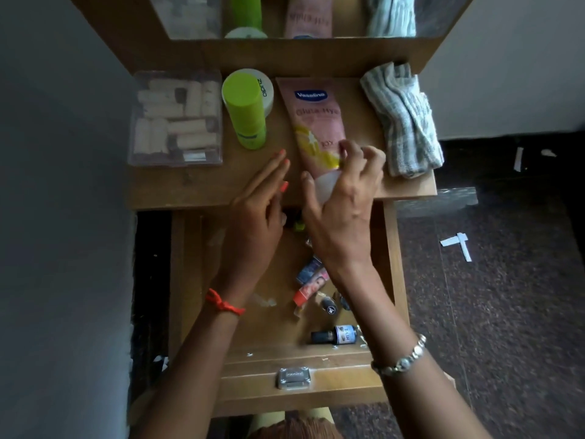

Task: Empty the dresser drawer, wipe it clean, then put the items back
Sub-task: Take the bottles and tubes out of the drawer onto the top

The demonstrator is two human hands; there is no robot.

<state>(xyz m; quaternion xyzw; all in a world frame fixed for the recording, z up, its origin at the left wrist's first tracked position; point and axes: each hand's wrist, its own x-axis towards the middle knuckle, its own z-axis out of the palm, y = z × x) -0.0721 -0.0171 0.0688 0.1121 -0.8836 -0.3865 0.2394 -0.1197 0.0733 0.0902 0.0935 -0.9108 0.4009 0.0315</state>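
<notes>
Fingers of the right hand curl round the white cap end of the pink lotion tube, which lies on the dresser surface just behind the open drawer; the left hand is alongside, fingers straight and together, holding nothing. Released carelessly so near the front edge, the tube could slip back into the drawer among the small cosmetics, or a sideways swing might topple the green bottle.

Matt wooden drawer, glossy plastic tube, rough checked cloth.
</notes>
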